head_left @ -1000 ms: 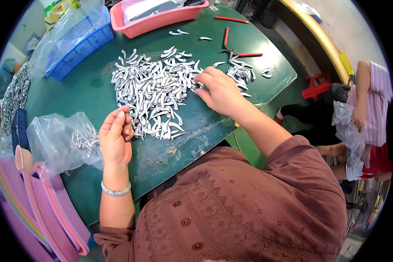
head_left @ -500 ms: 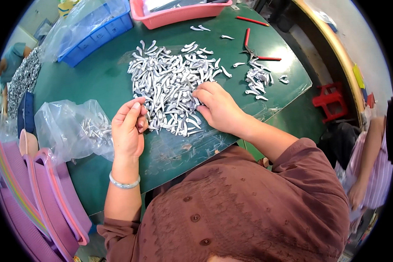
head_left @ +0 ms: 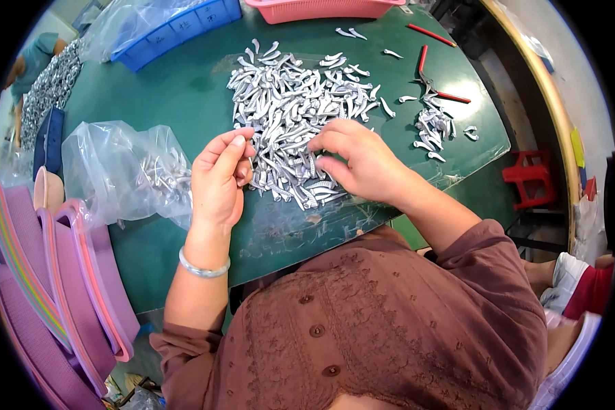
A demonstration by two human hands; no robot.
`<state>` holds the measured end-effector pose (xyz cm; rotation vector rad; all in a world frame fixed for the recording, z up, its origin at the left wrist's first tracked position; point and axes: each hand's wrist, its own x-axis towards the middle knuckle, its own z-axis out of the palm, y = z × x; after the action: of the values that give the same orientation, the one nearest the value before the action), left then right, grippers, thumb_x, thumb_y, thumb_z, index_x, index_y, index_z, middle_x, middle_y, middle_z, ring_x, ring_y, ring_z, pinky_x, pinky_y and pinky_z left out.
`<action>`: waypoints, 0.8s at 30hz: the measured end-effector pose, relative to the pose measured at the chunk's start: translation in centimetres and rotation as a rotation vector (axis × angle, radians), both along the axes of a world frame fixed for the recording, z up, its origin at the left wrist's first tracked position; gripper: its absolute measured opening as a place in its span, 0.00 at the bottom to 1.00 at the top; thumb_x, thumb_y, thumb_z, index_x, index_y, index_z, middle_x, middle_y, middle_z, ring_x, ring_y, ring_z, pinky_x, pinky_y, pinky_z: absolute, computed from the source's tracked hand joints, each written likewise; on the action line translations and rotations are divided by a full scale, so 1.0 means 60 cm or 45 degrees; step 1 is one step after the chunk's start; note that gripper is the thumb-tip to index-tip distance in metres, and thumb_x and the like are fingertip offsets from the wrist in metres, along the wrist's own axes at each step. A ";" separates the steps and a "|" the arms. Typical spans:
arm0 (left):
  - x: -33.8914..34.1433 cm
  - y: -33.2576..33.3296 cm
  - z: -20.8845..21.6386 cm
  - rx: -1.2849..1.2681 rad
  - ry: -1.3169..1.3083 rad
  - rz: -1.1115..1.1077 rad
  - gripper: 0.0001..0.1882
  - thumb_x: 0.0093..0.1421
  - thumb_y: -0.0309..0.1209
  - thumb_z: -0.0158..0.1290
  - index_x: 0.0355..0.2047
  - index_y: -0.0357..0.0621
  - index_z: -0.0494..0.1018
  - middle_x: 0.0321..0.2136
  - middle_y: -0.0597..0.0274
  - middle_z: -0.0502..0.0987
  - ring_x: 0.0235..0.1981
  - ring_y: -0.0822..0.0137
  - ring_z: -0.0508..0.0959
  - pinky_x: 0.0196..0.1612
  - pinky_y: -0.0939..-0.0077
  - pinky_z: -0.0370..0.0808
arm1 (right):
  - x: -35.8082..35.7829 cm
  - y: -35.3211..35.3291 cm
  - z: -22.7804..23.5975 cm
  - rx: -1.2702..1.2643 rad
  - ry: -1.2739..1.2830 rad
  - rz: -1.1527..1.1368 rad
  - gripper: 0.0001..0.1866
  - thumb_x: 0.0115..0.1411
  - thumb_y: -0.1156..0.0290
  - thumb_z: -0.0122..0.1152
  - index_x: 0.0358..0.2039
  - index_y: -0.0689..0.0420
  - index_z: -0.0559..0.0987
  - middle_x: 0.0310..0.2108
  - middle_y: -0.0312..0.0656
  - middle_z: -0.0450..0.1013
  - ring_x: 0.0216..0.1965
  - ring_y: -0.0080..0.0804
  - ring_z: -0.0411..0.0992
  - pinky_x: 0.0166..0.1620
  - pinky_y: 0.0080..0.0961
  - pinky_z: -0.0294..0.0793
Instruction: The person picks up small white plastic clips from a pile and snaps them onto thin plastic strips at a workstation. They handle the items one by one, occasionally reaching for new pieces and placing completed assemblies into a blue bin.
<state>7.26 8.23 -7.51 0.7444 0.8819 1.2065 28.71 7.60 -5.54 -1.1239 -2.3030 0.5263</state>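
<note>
A broad pile of small curved silver-grey metal pieces (head_left: 280, 102) lies on the green tabletop (head_left: 164, 102) in front of me. At the pile's left edge is my left hand (head_left: 215, 174), thumb and forefinger pinched together; whatever is between them is too hidden to name. My right hand (head_left: 369, 164) hovers at the pile's lower right part, fingers curved, with a gap between thumb and forefinger and nothing visible in it. Farther right, a smaller heap of like pieces (head_left: 434, 126) lies beside red-handled pliers (head_left: 453, 97), whose handles are spread wide.
Left of my left hand lies a clear plastic bag (head_left: 102, 164) with metal pieces inside. A blue crate (head_left: 178, 34) and a pink basket (head_left: 321, 10) stand at the back. Purple bins (head_left: 92, 273) flank the table's left. A red stool (head_left: 528, 178) and another person's sleeve (head_left: 588, 294) are at right.
The whole view has shifted, so the table sits further right and higher. My right hand's thumb and forefinger have drawn a little away from the pieces. The left hand keeps its pinch.
</note>
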 end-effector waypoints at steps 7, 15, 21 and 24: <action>0.002 -0.003 0.007 -0.017 -0.011 -0.010 0.09 0.56 0.26 0.45 0.36 0.35 0.70 0.22 0.67 0.69 0.16 0.82 0.61 0.17 0.90 0.55 | -0.037 0.014 0.000 0.249 -0.240 0.124 0.06 0.44 0.76 0.55 0.26 0.58 0.74 0.28 0.40 0.63 0.31 0.37 0.64 0.35 0.28 0.65; 0.005 -0.006 0.006 -0.040 -0.028 -0.016 0.08 0.55 0.26 0.47 0.34 0.36 0.71 0.20 0.67 0.70 0.15 0.83 0.62 0.17 0.91 0.57 | -0.042 0.027 -0.012 0.145 -0.049 0.143 0.04 0.44 0.78 0.53 0.25 0.59 0.72 0.29 0.41 0.63 0.34 0.39 0.62 0.39 0.29 0.62; 0.011 -0.014 0.015 -0.003 0.058 -0.058 0.08 0.55 0.26 0.47 0.34 0.38 0.71 0.20 0.69 0.70 0.15 0.84 0.61 0.18 0.92 0.57 | -0.043 0.036 -0.003 -0.848 0.664 0.046 0.04 0.54 0.77 0.46 0.31 0.63 0.68 0.29 0.34 0.68 0.33 0.20 0.66 0.38 0.18 0.65; 0.018 -0.022 0.022 0.030 0.110 -0.087 0.07 0.55 0.26 0.47 0.34 0.39 0.71 0.19 0.70 0.69 0.16 0.84 0.61 0.18 0.92 0.55 | -0.047 0.037 0.009 -1.044 0.917 0.137 0.05 0.55 0.77 0.45 0.32 0.63 0.68 0.29 0.34 0.68 0.33 0.20 0.67 0.39 0.18 0.65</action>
<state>8.31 6.93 -6.18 0.8445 0.9079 1.1330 25.88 9.82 -4.99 -0.8984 -1.5141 1.6975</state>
